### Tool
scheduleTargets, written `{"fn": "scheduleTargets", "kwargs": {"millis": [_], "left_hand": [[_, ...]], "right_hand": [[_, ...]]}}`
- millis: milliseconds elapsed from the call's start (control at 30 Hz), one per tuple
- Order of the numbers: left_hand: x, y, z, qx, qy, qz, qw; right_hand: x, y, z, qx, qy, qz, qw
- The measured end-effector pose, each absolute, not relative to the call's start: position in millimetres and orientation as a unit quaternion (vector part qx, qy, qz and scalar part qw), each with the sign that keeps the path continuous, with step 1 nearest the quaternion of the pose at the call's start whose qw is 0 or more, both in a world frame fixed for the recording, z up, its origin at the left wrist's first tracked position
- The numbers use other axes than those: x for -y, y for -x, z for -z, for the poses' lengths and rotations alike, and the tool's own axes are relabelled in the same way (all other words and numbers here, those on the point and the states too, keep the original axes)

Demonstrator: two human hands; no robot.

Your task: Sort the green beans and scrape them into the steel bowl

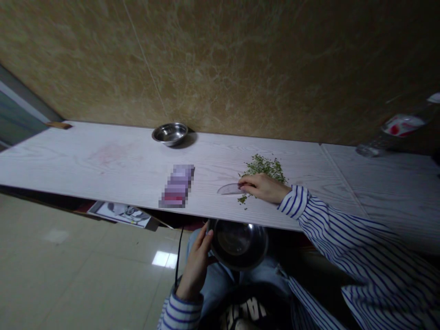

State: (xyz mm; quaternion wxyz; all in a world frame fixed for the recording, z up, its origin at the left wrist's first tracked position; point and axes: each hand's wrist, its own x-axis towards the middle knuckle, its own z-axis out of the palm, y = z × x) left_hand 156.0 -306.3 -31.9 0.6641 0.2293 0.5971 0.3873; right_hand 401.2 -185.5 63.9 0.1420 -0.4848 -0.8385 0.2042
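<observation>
My left hand (197,261) grips the left rim of a metal bowl (237,245), held just below the table's front edge above my lap. Some small green flecks show at its rim. On the white table my right hand (264,187) pinches a clear, curved, blade-like piece (228,189) that lies low over the surface and points left. Chopped green herbs (263,166) are spread behind that hand and partly covered by it. A small clump of chopped greens (242,200) lies in front of the fingers, nearer the edge.
A smaller metal bowl (170,134) stands by the wall. The blurred-out phone-shaped object (178,185) lies left of my right hand. At the far right is a clear plastic bottle (388,135). An open drawer or shelf (120,213) shows below the white table (79,156).
</observation>
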Motion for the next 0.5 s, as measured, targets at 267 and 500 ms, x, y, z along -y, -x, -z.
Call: {"fn": "scheduleTargets", "kwargs": {"millis": [267, 500], "left_hand": [[306.1, -156.1, 29.4, -0.593, -0.232, -0.384, 0.668], [306.9, -155.6, 28.2, -0.588, -0.227, -0.392, 0.67]], "right_hand": [[195.8, -405.8, -63.9, 0.826, 0.494, -0.214, 0.169], [210.2, -427.2, -61.4, 0.787, 0.543, -0.201, 0.211]]}}
